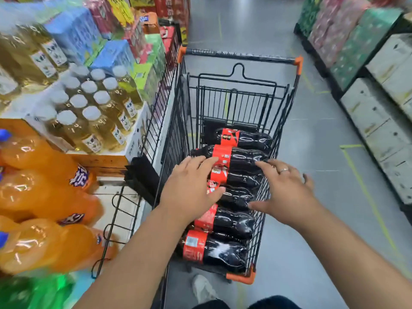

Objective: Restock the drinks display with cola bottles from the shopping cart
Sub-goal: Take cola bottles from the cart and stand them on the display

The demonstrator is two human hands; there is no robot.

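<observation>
Shop aisle (316, 139), cart (240, 56), red-labelled cola bottles (243, 157), left hand (189, 184), right hand (287, 190) outspread

I find the cart (240, 56) open on top, so reaching down at 12 o'clock is free. Cola bottles (245, 156) fill its bottom; wire walls (287, 112) fence both sides. Orange soda bottles (40, 192) crowd 9 o'clock. The floor (323, 175) at 3 o'clock lies open up to stacked boxes (383, 130).

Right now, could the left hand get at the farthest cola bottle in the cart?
Probably yes. The farthest cola bottle lies uncovered in the open-topped cart, just beyond the left hand, with nothing across the way; it would need a longer stretch.
</observation>
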